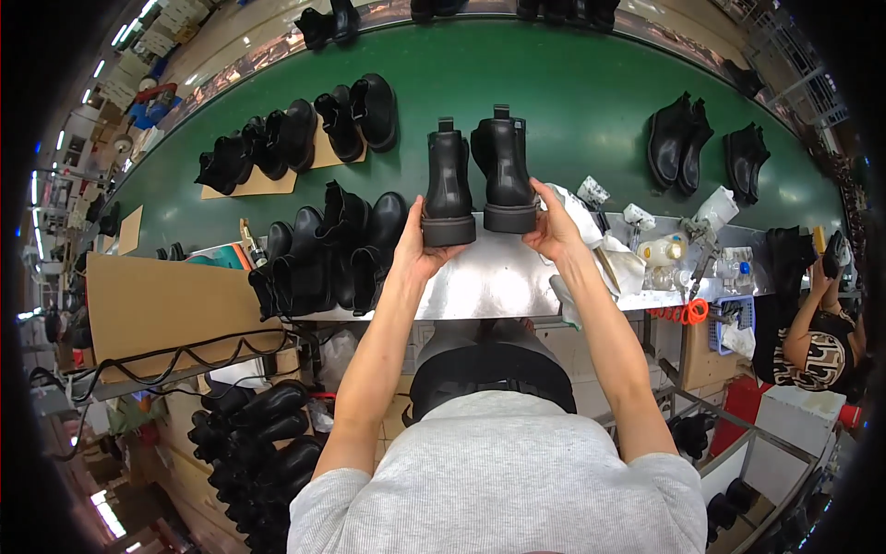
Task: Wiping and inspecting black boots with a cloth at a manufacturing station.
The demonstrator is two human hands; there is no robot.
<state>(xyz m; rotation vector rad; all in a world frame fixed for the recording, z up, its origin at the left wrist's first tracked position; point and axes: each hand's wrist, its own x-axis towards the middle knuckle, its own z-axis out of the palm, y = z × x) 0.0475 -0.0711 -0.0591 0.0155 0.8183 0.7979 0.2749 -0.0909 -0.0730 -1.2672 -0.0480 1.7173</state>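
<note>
Ankle boots (448, 180), black, glossy, thick-soled, pull-tabbed

two boots (449, 180) in two hands (418, 246)

Both hands (417, 251) (559, 233) grip, arms (374, 360) stretched forward (forearms bare, slightly splayed).

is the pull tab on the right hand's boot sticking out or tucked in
Sticking out: the pull tab projects past the top of the boot.
</note>
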